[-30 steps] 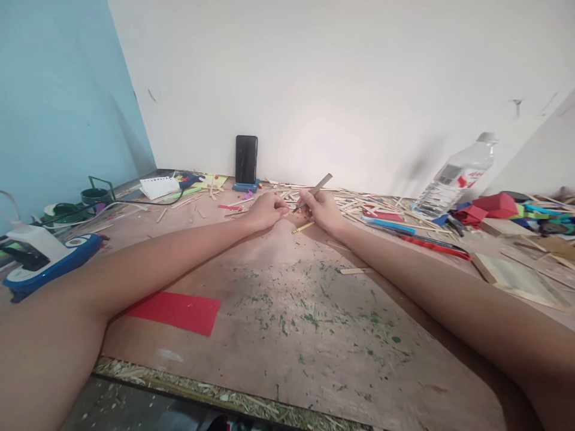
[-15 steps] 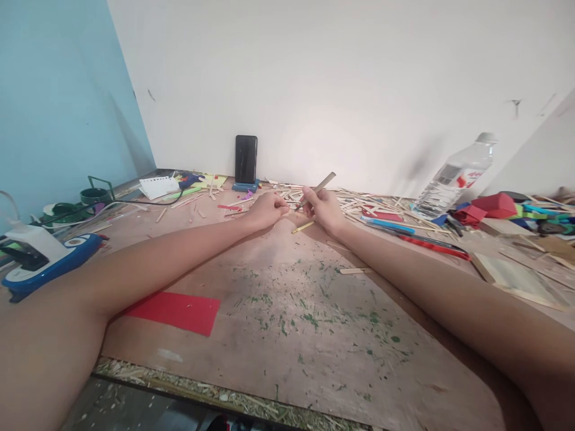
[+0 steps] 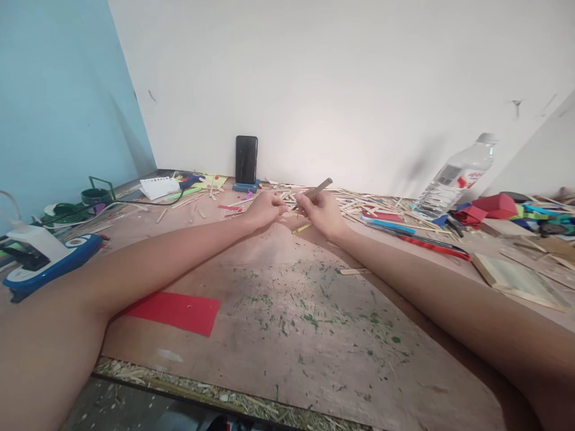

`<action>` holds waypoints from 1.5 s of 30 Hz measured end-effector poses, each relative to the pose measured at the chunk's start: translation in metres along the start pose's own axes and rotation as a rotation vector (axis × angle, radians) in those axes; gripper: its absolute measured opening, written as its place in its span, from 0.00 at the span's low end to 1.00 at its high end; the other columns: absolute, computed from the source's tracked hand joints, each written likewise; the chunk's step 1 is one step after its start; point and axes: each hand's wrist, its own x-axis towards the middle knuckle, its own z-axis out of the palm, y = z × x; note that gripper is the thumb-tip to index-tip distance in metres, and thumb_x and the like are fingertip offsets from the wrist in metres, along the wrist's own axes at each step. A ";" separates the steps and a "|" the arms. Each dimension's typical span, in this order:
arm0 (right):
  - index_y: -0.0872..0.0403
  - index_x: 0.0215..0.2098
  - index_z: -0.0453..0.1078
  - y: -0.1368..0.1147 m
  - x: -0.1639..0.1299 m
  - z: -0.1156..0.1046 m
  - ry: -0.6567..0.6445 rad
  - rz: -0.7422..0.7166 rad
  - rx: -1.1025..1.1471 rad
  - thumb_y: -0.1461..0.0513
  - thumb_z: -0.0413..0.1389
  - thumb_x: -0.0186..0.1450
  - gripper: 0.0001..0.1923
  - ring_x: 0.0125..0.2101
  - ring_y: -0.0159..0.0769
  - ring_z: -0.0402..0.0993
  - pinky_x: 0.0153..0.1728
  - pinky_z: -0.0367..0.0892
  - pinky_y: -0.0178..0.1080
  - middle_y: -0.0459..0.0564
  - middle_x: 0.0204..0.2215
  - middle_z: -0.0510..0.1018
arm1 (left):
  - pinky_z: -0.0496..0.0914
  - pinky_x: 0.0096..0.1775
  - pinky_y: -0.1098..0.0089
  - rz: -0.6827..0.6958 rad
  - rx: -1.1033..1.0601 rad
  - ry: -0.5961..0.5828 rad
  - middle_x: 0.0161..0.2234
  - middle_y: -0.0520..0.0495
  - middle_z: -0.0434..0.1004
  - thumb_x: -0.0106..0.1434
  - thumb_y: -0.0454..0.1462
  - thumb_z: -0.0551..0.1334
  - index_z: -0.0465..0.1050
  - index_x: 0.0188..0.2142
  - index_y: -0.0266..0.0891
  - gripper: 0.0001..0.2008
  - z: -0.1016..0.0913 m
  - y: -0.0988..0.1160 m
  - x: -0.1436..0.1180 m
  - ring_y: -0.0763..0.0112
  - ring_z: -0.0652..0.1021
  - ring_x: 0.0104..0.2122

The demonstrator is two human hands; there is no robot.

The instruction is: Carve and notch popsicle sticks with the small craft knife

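Hands at the counter's far edge: right hand (image 3: 324, 211) pinches a flat wooden stick (image 3: 317, 189), left hand (image 3: 268, 208) curls closed just beside it, contents hidden; a loosened pinch could drop the stick into the stick litter (image 3: 359, 203).

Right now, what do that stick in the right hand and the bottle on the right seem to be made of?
The stick in the right hand looks like bare, matte wood: pale tan, flat, like the slivers scattered behind it. It might be a metal file; too small to tell. The bottle looks like clear, glossy plastic, see-through with a white cap and a printed label.
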 end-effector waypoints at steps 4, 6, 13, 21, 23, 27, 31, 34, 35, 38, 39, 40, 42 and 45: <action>0.54 0.55 0.75 0.003 0.003 0.000 -0.021 0.009 -0.006 0.51 0.61 0.76 0.17 0.45 0.42 0.81 0.46 0.80 0.48 0.53 0.51 0.81 | 0.81 0.49 0.56 0.012 0.009 -0.009 0.52 0.43 0.80 0.76 0.45 0.67 0.77 0.54 0.36 0.16 -0.001 -0.002 0.001 0.60 0.82 0.47; 0.54 0.56 0.75 0.006 0.005 0.000 -0.027 0.014 -0.003 0.51 0.61 0.76 0.18 0.45 0.42 0.81 0.46 0.81 0.48 0.53 0.51 0.81 | 0.81 0.49 0.56 0.025 0.017 -0.016 0.51 0.43 0.80 0.76 0.45 0.67 0.77 0.54 0.36 0.16 0.000 -0.002 0.001 0.60 0.82 0.47; 0.54 0.57 0.75 0.011 0.009 0.001 -0.034 -0.002 -0.009 0.51 0.61 0.76 0.18 0.47 0.43 0.81 0.48 0.80 0.50 0.54 0.53 0.81 | 0.81 0.51 0.55 0.078 0.045 -0.021 0.52 0.42 0.80 0.76 0.44 0.67 0.77 0.54 0.36 0.15 0.002 0.000 0.001 0.60 0.82 0.48; 0.54 0.56 0.75 0.011 0.007 0.001 -0.015 -0.017 0.002 0.51 0.61 0.76 0.17 0.46 0.42 0.81 0.47 0.80 0.49 0.54 0.52 0.81 | 0.81 0.50 0.56 0.122 0.100 0.005 0.51 0.43 0.80 0.76 0.44 0.67 0.77 0.53 0.36 0.15 0.002 0.006 -0.003 0.61 0.82 0.47; 0.54 0.56 0.75 0.012 0.008 0.001 -0.007 -0.015 0.010 0.51 0.61 0.76 0.18 0.46 0.42 0.81 0.47 0.80 0.49 0.54 0.52 0.81 | 0.80 0.50 0.56 0.132 0.116 0.019 0.51 0.43 0.80 0.76 0.45 0.66 0.77 0.53 0.36 0.15 0.001 0.009 -0.006 0.61 0.82 0.47; 0.54 0.56 0.75 0.014 0.010 0.002 0.007 0.004 0.031 0.51 0.61 0.76 0.18 0.46 0.42 0.81 0.47 0.80 0.49 0.54 0.52 0.81 | 0.80 0.51 0.56 0.144 0.137 0.041 0.51 0.43 0.81 0.76 0.45 0.66 0.77 0.52 0.37 0.14 0.000 0.015 -0.010 0.61 0.82 0.47; 0.54 0.56 0.75 0.014 0.012 0.002 0.003 0.034 0.053 0.51 0.61 0.76 0.18 0.46 0.42 0.81 0.47 0.80 0.49 0.53 0.52 0.81 | 0.80 0.51 0.55 0.149 0.142 0.054 0.51 0.43 0.81 0.76 0.45 0.66 0.78 0.52 0.37 0.14 0.001 0.018 -0.012 0.61 0.82 0.48; 0.54 0.55 0.76 0.013 0.012 0.001 -0.001 0.046 0.067 0.51 0.61 0.76 0.18 0.46 0.43 0.81 0.46 0.81 0.48 0.53 0.51 0.81 | 0.80 0.51 0.56 0.152 0.139 0.056 0.50 0.43 0.81 0.76 0.45 0.66 0.78 0.52 0.37 0.14 0.001 0.018 -0.012 0.61 0.82 0.47; 0.54 0.55 0.76 0.013 0.011 0.001 0.003 0.050 0.071 0.50 0.61 0.76 0.18 0.45 0.43 0.81 0.46 0.81 0.48 0.53 0.51 0.81 | 0.80 0.51 0.56 0.151 0.138 0.057 0.50 0.43 0.81 0.76 0.45 0.66 0.78 0.52 0.37 0.14 0.001 0.018 -0.012 0.62 0.82 0.47; 0.54 0.55 0.75 0.012 0.010 0.000 0.035 0.057 0.076 0.51 0.61 0.76 0.18 0.44 0.41 0.81 0.44 0.81 0.47 0.53 0.50 0.81 | 0.80 0.50 0.56 0.134 0.139 0.062 0.50 0.43 0.81 0.76 0.45 0.66 0.77 0.52 0.37 0.14 0.001 0.016 -0.009 0.61 0.82 0.47; 0.54 0.55 0.75 0.012 0.010 0.000 0.049 0.054 0.075 0.51 0.61 0.76 0.17 0.43 0.40 0.81 0.44 0.81 0.47 0.53 0.50 0.81 | 0.80 0.50 0.56 0.125 0.139 0.065 0.50 0.43 0.81 0.76 0.45 0.66 0.77 0.53 0.36 0.15 0.001 0.015 -0.009 0.61 0.82 0.47; 0.54 0.55 0.75 0.011 0.009 0.000 0.061 0.050 0.073 0.51 0.61 0.76 0.17 0.43 0.40 0.81 0.44 0.81 0.46 0.53 0.49 0.81 | 0.80 0.50 0.56 0.117 0.137 0.067 0.50 0.43 0.81 0.76 0.45 0.66 0.77 0.53 0.36 0.15 0.001 0.014 -0.008 0.61 0.82 0.47; 0.54 0.54 0.75 0.011 0.008 0.001 0.075 0.034 0.068 0.51 0.61 0.76 0.17 0.43 0.40 0.81 0.44 0.81 0.47 0.53 0.49 0.81 | 0.80 0.50 0.55 0.103 0.129 0.069 0.51 0.43 0.81 0.76 0.45 0.66 0.77 0.53 0.36 0.15 0.001 0.013 -0.007 0.61 0.82 0.47; 0.54 0.55 0.75 0.010 0.006 0.003 0.081 0.007 0.059 0.51 0.61 0.76 0.17 0.44 0.41 0.81 0.45 0.81 0.47 0.53 0.50 0.81 | 0.81 0.50 0.56 0.096 0.110 0.066 0.51 0.43 0.81 0.76 0.45 0.66 0.77 0.53 0.36 0.15 0.001 0.012 -0.006 0.61 0.82 0.47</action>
